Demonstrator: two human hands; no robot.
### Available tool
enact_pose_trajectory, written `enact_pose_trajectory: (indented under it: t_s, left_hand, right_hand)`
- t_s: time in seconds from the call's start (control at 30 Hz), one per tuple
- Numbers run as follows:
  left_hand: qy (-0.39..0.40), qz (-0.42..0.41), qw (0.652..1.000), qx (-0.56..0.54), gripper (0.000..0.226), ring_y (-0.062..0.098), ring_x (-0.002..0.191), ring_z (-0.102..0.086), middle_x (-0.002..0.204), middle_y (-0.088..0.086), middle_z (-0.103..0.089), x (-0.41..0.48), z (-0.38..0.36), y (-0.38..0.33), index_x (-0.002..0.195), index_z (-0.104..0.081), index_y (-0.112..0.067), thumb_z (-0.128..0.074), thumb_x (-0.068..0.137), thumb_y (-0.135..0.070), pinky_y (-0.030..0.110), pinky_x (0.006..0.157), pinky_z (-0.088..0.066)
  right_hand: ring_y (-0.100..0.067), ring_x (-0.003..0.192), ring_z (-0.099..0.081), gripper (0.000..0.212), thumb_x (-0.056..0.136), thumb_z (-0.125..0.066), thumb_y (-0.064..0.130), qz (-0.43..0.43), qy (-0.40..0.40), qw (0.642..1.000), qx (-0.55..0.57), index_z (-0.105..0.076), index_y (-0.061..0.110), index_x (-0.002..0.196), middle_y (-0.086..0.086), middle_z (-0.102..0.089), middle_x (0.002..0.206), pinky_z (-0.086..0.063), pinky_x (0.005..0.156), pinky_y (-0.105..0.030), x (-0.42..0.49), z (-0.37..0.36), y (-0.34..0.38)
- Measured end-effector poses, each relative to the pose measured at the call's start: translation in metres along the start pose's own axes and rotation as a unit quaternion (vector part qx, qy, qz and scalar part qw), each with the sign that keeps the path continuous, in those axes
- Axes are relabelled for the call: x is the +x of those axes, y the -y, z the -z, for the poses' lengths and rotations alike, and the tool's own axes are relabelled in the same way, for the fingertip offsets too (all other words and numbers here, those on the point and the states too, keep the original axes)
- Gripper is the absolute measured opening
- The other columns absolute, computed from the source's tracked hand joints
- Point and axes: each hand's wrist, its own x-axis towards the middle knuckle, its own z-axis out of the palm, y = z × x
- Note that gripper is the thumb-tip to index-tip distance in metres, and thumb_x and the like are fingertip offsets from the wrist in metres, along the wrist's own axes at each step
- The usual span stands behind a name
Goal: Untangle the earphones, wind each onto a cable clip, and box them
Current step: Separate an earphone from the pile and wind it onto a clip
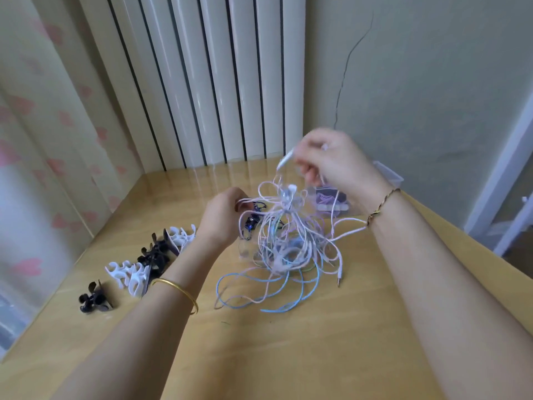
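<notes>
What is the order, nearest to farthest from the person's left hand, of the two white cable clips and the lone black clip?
1. Far white clip, just left of the left hand, which grips the earphones.
2. Near white clip, further down the row, beside the left forearm.
3. Lone black clip, at the row's near end, leftmost.

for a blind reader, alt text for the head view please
A right hand pinches cable high while a left hand grips strands of a tangle of pastel earphones over a wooden table. Black and white cable clips lie to the left.
</notes>
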Motion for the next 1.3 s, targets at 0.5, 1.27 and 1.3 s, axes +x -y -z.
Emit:
enact_pose_trajectory:
  t_s: [0.5, 1.27, 1.3]
  left_hand:
    - [0.124, 0.054, 0.966, -0.221, 0.019, 0.008, 0.082, -0.061, 0.092, -0.003, -0.067, 0.005, 0.023, -0.047, 0.105, -0.065, -0.016, -0.061, 0.086, -0.011, 0.019, 0.072, -0.047]
    - [0.058, 0.093, 0.956, -0.271, 0.010, 0.017, 0.060, -0.048, 0.072, 0.006, -0.059, -0.006, -0.003, -0.043, 0.083, -0.063, -0.011, -0.057, 0.088, -0.003, 0.027, 0.056, -0.038]
    - [0.049, 0.085, 0.961, -0.257, 0.008, 0.018, 0.062, -0.048, 0.072, 0.007, -0.059, -0.006, -0.004, -0.043, 0.084, -0.064, -0.010, -0.058, 0.088, -0.005, 0.029, 0.057, -0.038]
  right_hand:
    - [0.001, 0.044, -0.045, 0.028, 0.090, -0.056, 0.012, 0.047, -0.001, 0.996, -0.076, -0.053, 0.019, 0.063, -0.003, -0.057, 0.069, -0.032, 0.046, -0.011, -0.004, -0.010, -0.002]
    - [-0.017, 0.062, -0.049, 0.023, 0.073, -0.063, 0.003, -0.043, 0.093, 0.959, -0.264, -0.049, 0.020, 0.067, 0.003, -0.051, 0.067, -0.039, 0.054, -0.026, -0.014, -0.004, -0.019]
    - [-0.019, 0.066, -0.052, 0.024, 0.072, -0.064, 0.002, -0.039, 0.099, 0.949, -0.297, -0.049, 0.020, 0.068, 0.004, -0.053, 0.070, -0.044, 0.059, -0.027, -0.014, -0.005, -0.021]
